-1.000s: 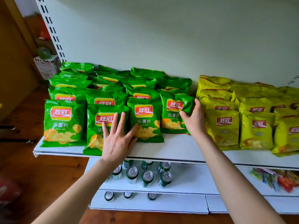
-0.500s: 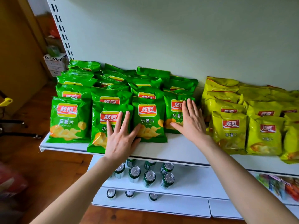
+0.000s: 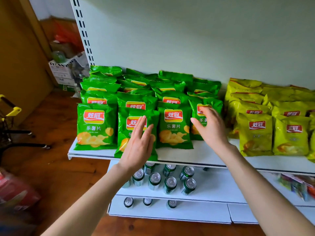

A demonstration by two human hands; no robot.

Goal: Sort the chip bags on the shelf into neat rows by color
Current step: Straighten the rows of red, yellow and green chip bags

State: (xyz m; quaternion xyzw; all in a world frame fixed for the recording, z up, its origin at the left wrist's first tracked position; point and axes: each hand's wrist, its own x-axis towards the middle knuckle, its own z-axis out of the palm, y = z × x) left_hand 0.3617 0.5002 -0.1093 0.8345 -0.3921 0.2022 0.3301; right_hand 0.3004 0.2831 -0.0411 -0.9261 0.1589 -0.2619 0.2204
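Head view: the left hand point(image 3: 138, 149), fingers straight, is reaching over the overhanging green bag point(image 3: 123, 133), possibly touching it. The bag is lying lengthwise beyond its fingertips on the shelf point(image 3: 196, 155). The right hand point(image 3: 211, 130), farther away with relaxed fingers, is holding nothing.

Green chip bags point(image 3: 96, 126) lean overlapping in four front-to-back rows on the left of the white shelf point(image 3: 201, 155), the second row's front bag point(image 3: 123, 121) jutting to the edge, with yellow chip bags point(image 3: 255, 133) grouped apart on the right.
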